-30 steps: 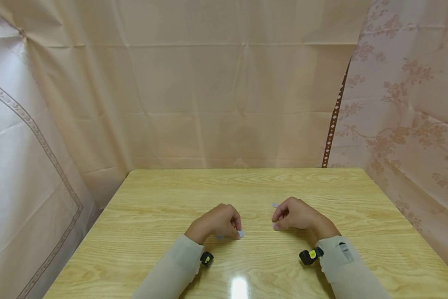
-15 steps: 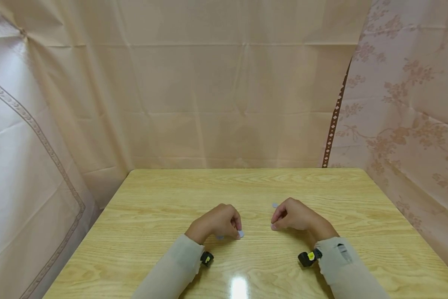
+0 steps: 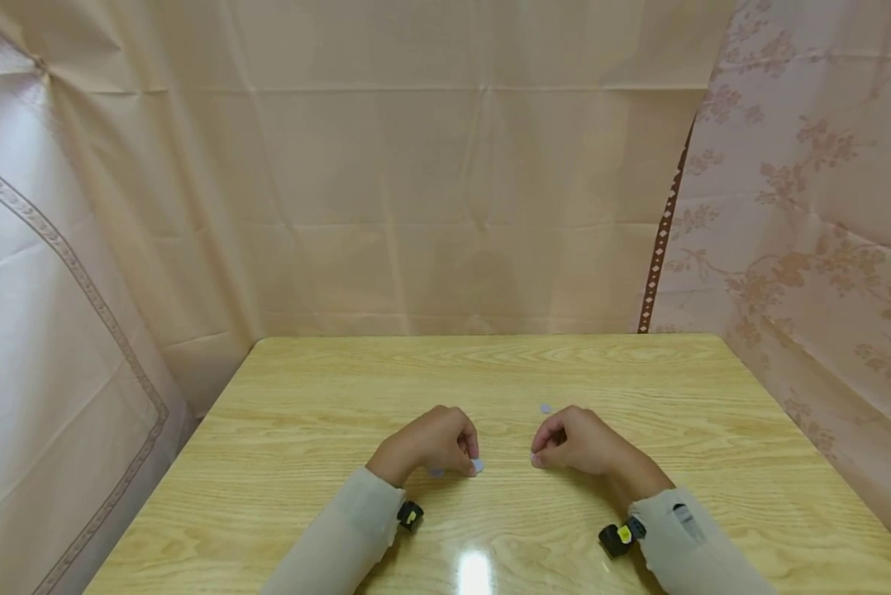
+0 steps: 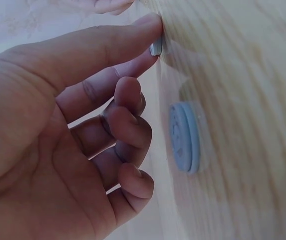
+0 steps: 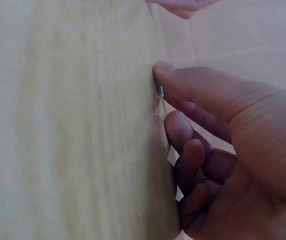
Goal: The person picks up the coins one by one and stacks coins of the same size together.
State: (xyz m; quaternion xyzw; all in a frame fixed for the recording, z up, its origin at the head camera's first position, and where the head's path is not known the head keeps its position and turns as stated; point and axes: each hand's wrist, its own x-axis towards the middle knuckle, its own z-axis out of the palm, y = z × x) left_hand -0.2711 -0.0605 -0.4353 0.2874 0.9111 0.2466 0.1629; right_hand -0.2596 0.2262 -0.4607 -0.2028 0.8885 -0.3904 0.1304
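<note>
My left hand [image 3: 434, 440] pinches a pale blue, coin-like disc [image 3: 478, 465] between thumb and forefinger, low at the tabletop. Its other fingers are curled in. Under that palm, in the left wrist view, lie two pale blue discs [image 4: 184, 137], one on top of the other, the upper with a raised pattern. Across from it, my right hand [image 3: 583, 440] holds thumb and forefinger together close over the wood. A small edge of a disc [image 5: 162, 92] shows between them in the right wrist view; the rest is hidden. Another disc [image 3: 545, 408] lies flat beyond the right hand.
The hands work at the middle of a light wood-grain table [image 3: 326, 388]. A beige curtain [image 3: 416, 207] hangs behind it, and a floral cloth [image 3: 817, 248] hangs at the right. Each wrist carries a small black camera, such as the right one [image 3: 615, 540].
My right hand has moved a little left and nearer to me, so the far disc stands more clear of it. The left hand has stayed in place.
</note>
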